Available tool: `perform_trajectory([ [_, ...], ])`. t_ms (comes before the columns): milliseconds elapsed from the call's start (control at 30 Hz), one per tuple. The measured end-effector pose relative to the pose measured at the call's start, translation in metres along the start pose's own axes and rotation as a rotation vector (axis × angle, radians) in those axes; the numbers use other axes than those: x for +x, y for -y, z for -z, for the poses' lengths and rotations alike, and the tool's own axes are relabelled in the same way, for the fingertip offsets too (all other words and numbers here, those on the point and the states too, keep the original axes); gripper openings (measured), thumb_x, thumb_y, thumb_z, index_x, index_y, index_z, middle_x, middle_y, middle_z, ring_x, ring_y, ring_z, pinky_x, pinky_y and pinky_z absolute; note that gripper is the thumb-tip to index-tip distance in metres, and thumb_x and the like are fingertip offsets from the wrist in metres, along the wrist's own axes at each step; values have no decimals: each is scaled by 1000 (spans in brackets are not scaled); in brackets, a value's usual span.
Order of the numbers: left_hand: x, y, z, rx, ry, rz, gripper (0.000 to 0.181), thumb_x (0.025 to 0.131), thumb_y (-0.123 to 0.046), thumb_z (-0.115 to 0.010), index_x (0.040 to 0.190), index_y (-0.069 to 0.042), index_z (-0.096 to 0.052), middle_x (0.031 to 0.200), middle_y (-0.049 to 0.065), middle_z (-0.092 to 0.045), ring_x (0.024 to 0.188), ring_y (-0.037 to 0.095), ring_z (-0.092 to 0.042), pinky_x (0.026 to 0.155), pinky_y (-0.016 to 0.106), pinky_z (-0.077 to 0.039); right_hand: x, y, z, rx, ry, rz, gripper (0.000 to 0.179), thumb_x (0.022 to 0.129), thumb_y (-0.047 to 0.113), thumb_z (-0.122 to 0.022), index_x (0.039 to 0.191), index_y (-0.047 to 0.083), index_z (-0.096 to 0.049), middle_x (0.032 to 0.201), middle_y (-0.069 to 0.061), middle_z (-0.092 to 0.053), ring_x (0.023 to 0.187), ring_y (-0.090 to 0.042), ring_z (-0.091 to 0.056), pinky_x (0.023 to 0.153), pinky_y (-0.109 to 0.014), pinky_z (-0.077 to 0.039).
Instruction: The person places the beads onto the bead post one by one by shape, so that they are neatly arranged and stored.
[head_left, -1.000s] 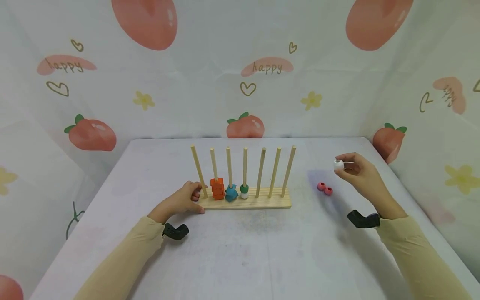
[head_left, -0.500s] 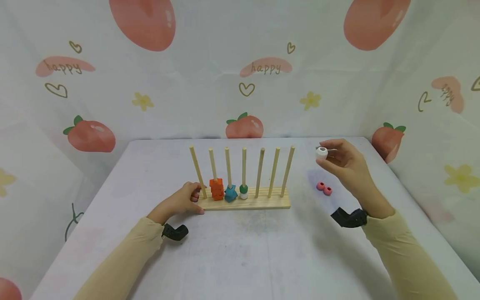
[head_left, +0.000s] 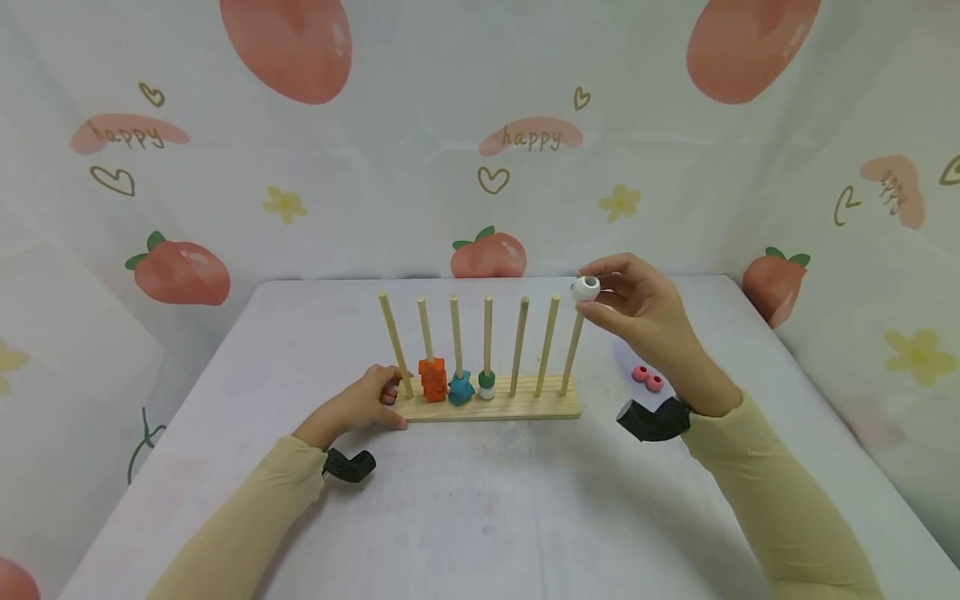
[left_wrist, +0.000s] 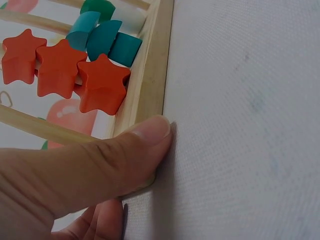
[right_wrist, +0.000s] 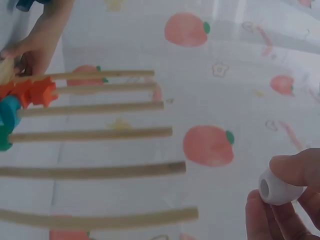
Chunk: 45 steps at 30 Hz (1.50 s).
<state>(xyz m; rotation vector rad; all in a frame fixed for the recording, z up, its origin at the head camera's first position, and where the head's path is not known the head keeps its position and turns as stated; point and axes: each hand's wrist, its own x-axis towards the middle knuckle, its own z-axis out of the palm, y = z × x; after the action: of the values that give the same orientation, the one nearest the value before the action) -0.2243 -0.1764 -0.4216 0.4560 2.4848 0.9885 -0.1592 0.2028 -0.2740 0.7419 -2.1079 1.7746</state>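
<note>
My left hand (head_left: 363, 400) grips the left end of a wooden peg board (head_left: 536, 407), thumb (left_wrist: 145, 135) along its front edge in the left wrist view. Between my right thumb and fingers is a white bead (head_left: 586, 289), its hole showing (right_wrist: 265, 190) in the right wrist view. My right hand (head_left: 637, 308) holds it at the top of the rightmost peg (head_left: 573, 350), overlapping the tip in the head view. Orange-red stars (left_wrist: 102, 85) are stacked on the second peg. Blue half-round pieces (head_left: 461, 388) sit on the third, and green and white beads (head_left: 487, 383) on the fourth.
Two pink beads (head_left: 647, 378) lie on the white table right of the board, near my right forearm. Upright bare pegs (head_left: 519, 346) stand along the board's right half. A fruit-printed cloth (head_left: 412, 167) hangs behind the table.
My right hand has carried the white bead leftward and higher in the head view, from beyond the pink beads to the rightmost peg's top. My left hand stays on the board.
</note>
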Motion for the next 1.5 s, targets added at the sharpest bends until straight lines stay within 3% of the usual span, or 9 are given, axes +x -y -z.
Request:
perform_trajectory([
  [133, 1, 1, 0, 5, 0, -4, 72, 71, -11, -86, 131, 0, -48, 111, 16, -41, 98, 24, -47, 88, 37, -43, 11, 5, -13, 10, 37, 27, 37, 78, -18, -66, 113, -12, -54, 108, -2, -61, 96, -14, -61, 86, -21, -52],
  [400, 1, -1, 0, 3, 0, -10, 72, 71, -11, -85, 131, 2, -47, 112, 16, -40, 99, 24, -47, 89, 37, -43, 35, 9, -31, -45, 95, 61, 36, 78, -14, -69, 112, -8, -57, 108, 2, -62, 96, -13, -62, 88, -23, -51],
  [667, -1, -3, 0, 4, 4, -16, 71, 71, -10, -85, 131, 1, -48, 111, 16, -40, 99, 24, -47, 89, 37, -43, 53, 2, -43, -45, 148, 33, 35, 80, -10, -71, 113, -7, -57, 104, -2, -61, 94, -14, -63, 89, -27, -51],
  [867, 1, -1, 0, -1, 0, -13, 71, 71, -10, -85, 130, 2, -48, 109, 16, -41, 98, 24, -46, 87, 37, -42, 60, -1, -51, -99, 206, -15, 33, 83, -3, -71, 113, -4, -58, 110, -10, -60, 99, -15, -62, 92, -28, -50],
  [1167, 1, 0, -2, 1, -3, -9, 72, 70, -10, -86, 129, 3, -48, 109, 15, -41, 98, 24, -47, 88, 36, -43, 64, -4, -56, -226, 292, -79, 34, 82, 6, -76, 112, 3, -60, 111, -8, -60, 102, -18, -61, 94, -33, -49],
  [1500, 2, 2, 0, 13, -2, -8, 72, 70, -11, -86, 129, 4, -47, 109, 16, -41, 99, 24, -47, 88, 37, -43, 66, -8, -60, -321, 354, 4, 31, 82, 8, -76, 108, 4, -60, 105, -7, -63, 99, -17, -64, 92, -31, -51],
])
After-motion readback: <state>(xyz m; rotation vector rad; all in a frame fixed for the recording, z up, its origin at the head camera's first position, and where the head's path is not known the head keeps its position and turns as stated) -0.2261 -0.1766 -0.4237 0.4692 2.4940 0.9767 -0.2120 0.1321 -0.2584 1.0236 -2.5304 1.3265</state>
